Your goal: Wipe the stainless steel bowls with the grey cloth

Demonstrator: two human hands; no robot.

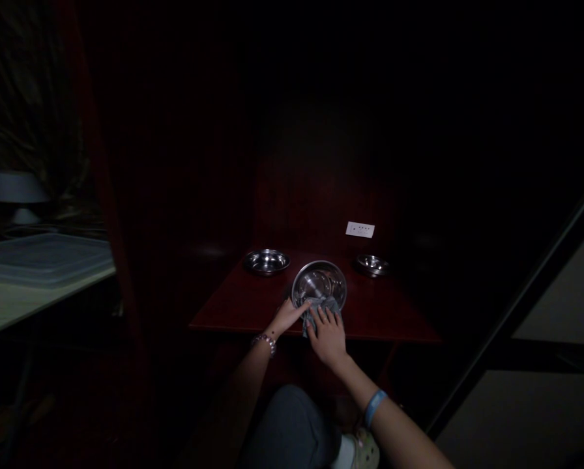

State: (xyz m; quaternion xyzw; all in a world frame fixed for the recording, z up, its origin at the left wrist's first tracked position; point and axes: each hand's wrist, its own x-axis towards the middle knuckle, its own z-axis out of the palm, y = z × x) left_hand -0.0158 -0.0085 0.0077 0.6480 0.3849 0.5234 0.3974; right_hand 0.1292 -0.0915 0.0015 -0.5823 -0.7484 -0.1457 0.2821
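A steel bowl [320,284] stands tilted toward me on a dark red table [243,306]. My left hand [288,317] grips the bowl's near left rim; a beaded bracelet is on that wrist. My right hand [327,333] lies with fingers spread on a grey cloth [327,303] that is pressed against the bowl's lower rim. A blue band is on my right wrist.
Two more steel bowls rest at the back of the table, one on the left [267,261] and one on the right [371,264]. A white socket plate [360,229] is on the dark wall behind. A pale table with a plastic lid [42,257] stands at left.
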